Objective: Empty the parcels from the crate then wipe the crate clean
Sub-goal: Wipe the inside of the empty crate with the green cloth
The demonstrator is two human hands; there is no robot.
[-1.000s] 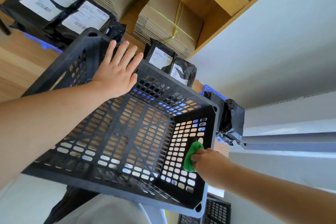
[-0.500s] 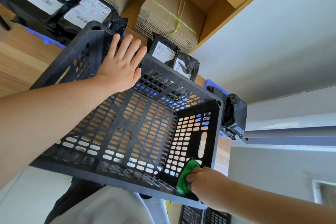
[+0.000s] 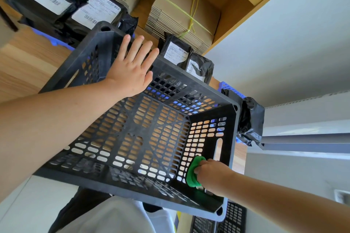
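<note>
A black perforated plastic crate stands in front of me, with nothing inside it. My left hand lies flat with straight fingers against the crate's far wall near its rim. My right hand grips a green cloth and presses it on the inside of the right wall, near the lower front corner, below the handle slot. Black parcels with white labels lie stacked beyond the crate at the upper left. Two more black parcels stand behind the far rim.
Bundles of flat cardboard tied with yellow string sit in a wooden shelf behind. A blue crate holding black bags is at the right, against a grey wall. Another black crate shows at the bottom edge.
My right hand has moved the green cloth down the right inner wall toward the front corner. My left hand stays flat on the far wall.
</note>
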